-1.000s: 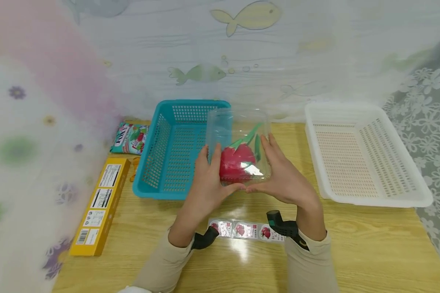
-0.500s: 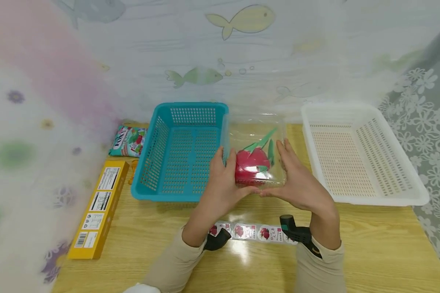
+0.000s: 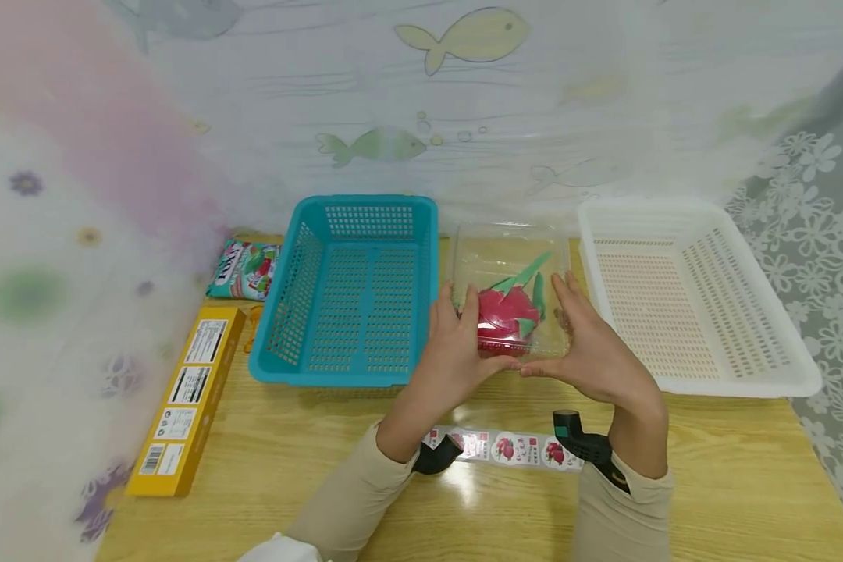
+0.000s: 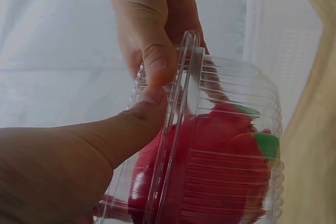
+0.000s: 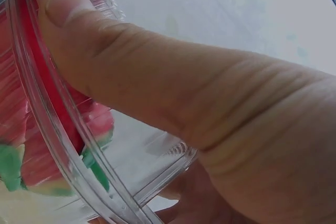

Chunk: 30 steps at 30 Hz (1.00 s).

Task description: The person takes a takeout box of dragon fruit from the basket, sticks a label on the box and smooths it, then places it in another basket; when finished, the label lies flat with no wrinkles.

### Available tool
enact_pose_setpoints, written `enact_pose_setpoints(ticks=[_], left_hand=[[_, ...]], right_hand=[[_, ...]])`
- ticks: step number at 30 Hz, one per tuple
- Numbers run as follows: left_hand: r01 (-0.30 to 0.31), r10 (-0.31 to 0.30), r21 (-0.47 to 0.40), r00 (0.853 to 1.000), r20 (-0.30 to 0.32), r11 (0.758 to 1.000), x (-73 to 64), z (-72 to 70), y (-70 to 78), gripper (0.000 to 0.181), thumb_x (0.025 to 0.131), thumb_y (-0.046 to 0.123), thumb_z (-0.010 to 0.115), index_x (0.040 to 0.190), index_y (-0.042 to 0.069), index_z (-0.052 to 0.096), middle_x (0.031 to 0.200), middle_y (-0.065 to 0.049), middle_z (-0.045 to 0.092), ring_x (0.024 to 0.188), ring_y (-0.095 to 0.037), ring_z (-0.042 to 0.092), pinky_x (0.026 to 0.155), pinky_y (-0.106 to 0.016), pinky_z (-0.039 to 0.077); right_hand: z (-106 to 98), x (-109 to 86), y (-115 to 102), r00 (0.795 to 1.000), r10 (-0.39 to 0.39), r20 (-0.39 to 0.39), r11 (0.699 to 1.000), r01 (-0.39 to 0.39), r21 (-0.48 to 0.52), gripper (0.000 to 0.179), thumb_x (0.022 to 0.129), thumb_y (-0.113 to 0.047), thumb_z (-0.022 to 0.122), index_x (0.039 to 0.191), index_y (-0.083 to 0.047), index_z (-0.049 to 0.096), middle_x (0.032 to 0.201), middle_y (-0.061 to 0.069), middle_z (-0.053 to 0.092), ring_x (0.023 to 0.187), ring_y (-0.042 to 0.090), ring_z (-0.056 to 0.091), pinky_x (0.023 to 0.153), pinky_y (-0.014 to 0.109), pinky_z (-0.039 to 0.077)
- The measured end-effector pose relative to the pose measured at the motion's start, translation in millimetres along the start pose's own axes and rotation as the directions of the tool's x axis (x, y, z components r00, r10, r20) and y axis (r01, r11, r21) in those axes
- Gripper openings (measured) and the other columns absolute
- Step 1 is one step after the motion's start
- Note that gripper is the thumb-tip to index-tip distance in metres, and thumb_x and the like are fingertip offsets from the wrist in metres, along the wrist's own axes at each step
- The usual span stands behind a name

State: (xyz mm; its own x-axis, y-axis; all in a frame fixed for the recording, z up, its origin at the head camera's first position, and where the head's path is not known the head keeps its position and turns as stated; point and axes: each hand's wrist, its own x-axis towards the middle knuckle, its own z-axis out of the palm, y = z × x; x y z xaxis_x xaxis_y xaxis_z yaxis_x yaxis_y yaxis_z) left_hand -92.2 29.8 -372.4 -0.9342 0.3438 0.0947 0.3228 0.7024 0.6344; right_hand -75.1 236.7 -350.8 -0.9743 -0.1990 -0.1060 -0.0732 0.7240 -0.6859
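Note:
Between the two baskets, a clear plastic clamshell box (image 3: 492, 254) is gripped from both sides. Inside it lies a red dragon fruit (image 3: 507, 312) with green leaf tips, seen through the lid. My left hand (image 3: 457, 339) holds the box's left side, and my right hand (image 3: 590, 343) holds its right side. At the near edge the two thumbs meet on the rim, as the left wrist view shows with the left thumb (image 4: 126, 129). In the right wrist view the right thumb (image 5: 121, 61) lies along the seam, where lid and base meet closely.
A blue basket (image 3: 365, 378) stands on the left and a white basket (image 3: 738, 384) on the right. A strip of dragon-fruit stickers (image 3: 506, 449) lies in front, partly under the wrists. Farther left are a yellow box (image 3: 190, 406) and a teal candy bag (image 3: 246, 269).
Both hands have carried the clamshell box to the right, from overlapping the blue basket to the space between the baskets. The grip stays the same.

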Motion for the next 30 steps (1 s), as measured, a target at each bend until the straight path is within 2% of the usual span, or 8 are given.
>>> enact_pose_setpoints(ticks=[6, 12, 18, 25, 30], left_hand=[[0.04, -0.04, -0.01, 0.999, -0.016, 0.999, 4.8, 12.2, -0.3, 0.112, 0.074, 0.044, 0.09, 0.157, -0.002, 0.032, 0.164, -0.029, 0.018, 0.151, -0.045, 0.024, 0.108, -0.057, 0.047], [0.056, -0.056, -0.015, 0.998, -0.033, 0.998, 8.6, 26.0, 0.3, 0.113, 0.073, 0.041, 0.092, 0.157, -0.004, 0.031, 0.162, -0.031, 0.021, 0.149, -0.045, 0.026, 0.113, -0.056, 0.044], [0.072, -0.073, -0.023, 0.996, -0.041, 0.997, 11.4, 34.1, -0.6, 0.112, 0.073, 0.039, 0.092, 0.156, -0.004, 0.031, 0.162, -0.03, 0.02, 0.148, -0.044, 0.028, 0.113, -0.056, 0.043], [0.061, -0.06, 0.004, 0.996, -0.07, 0.998, 12.4, 42.9, -4.4, 0.11, 0.072, 0.04, 0.093, 0.155, -0.004, 0.034, 0.16, -0.031, 0.024, 0.144, -0.044, 0.034, 0.109, -0.053, 0.048], [0.061, -0.059, 0.017, 0.995, -0.077, 0.998, 14.4, 49.4, -7.7, 0.11, 0.073, 0.04, 0.092, 0.155, -0.004, 0.034, 0.16, -0.031, 0.024, 0.145, -0.044, 0.033, 0.11, -0.051, 0.048]], right_hand=[[0.8, 5.3, 11.7, 1.0, -0.008, 0.005, 1.0, 0.008, 0.007, 0.132, 0.075, -0.044, 0.09, 0.165, -0.012, 0.0, 0.172, 0.015, -0.009, 0.143, 0.055, 0.038, 0.108, 0.068, 0.041], [2.1, 8.9, 24.7, 1.0, -0.017, 0.021, 0.999, 0.016, 0.043, 0.13, 0.076, -0.034, 0.091, 0.165, -0.012, -0.001, 0.171, 0.018, -0.01, 0.144, 0.056, 0.035, 0.108, 0.066, 0.042], [4.0, 13.1, 32.0, 1.0, -0.024, 0.02, 0.998, 0.023, 0.053, 0.13, 0.075, -0.034, 0.091, 0.165, -0.011, 0.001, 0.171, 0.019, -0.009, 0.144, 0.058, 0.033, 0.107, 0.067, 0.042], [7.2, 16.7, 39.5, 0.999, -0.017, 0.036, 0.996, 0.014, 0.091, 0.128, 0.076, -0.031, 0.091, 0.165, -0.012, 0.002, 0.171, 0.018, -0.011, 0.146, 0.059, 0.029, 0.108, 0.065, 0.042], [9.7, 19.8, 43.2, 0.999, -0.018, 0.036, 0.994, 0.014, 0.106, 0.126, 0.076, -0.029, 0.091, 0.165, -0.011, 0.003, 0.171, 0.019, -0.011, 0.144, 0.06, 0.03, 0.106, 0.065, 0.044]])
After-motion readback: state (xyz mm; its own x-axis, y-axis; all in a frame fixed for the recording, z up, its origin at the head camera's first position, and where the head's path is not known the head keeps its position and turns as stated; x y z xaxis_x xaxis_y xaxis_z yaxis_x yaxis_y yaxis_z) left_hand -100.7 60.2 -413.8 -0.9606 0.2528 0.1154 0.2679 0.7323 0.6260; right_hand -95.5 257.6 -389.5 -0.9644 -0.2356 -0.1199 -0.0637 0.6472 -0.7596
